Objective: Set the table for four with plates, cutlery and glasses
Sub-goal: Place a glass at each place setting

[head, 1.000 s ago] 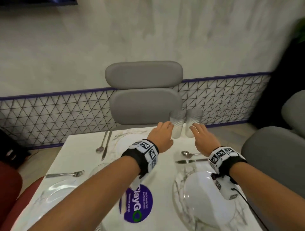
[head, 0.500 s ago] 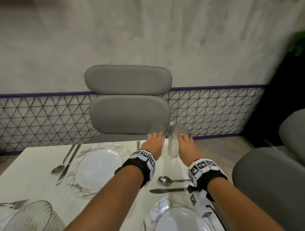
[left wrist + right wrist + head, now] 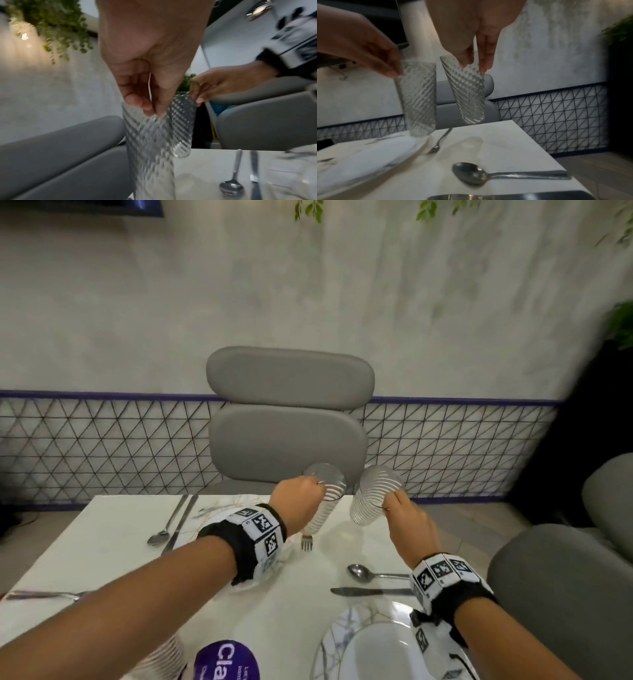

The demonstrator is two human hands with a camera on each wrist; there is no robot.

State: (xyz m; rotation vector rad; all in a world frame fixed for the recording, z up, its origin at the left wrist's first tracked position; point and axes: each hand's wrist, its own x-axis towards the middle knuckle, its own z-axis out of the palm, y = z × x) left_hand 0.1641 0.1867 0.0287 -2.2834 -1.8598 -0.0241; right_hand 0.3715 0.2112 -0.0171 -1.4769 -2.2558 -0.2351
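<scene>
Two clear ribbed glasses hang above the far end of the white table (image 3: 113, 542). My left hand (image 3: 301, 498) pinches the rim of the left glass (image 3: 323, 505), which hangs nearly upright over a fork (image 3: 306, 542). My right hand (image 3: 400, 508) pinches the rim of the right glass (image 3: 371, 498), which tilts with its base to the left. The left wrist view shows the left hand's fingertips (image 3: 147, 106) inside the rim of its glass (image 3: 149, 148). In the right wrist view my right hand (image 3: 476, 60) holds its glass (image 3: 467, 94) clear of the table.
A plate (image 3: 370, 652) lies at the near right with a spoon (image 3: 359, 572) and knife (image 3: 363, 591) beyond it. My left wrist hides most of the far plate (image 3: 219, 515). Another ribbed glass (image 3: 161, 659) stands at the bottom left. Grey chairs stand opposite (image 3: 289, 419) and right (image 3: 561, 594).
Both hands reached the two glasses standing together on the table and took them by the rims. The glasses now hang above the table, drawn apart.
</scene>
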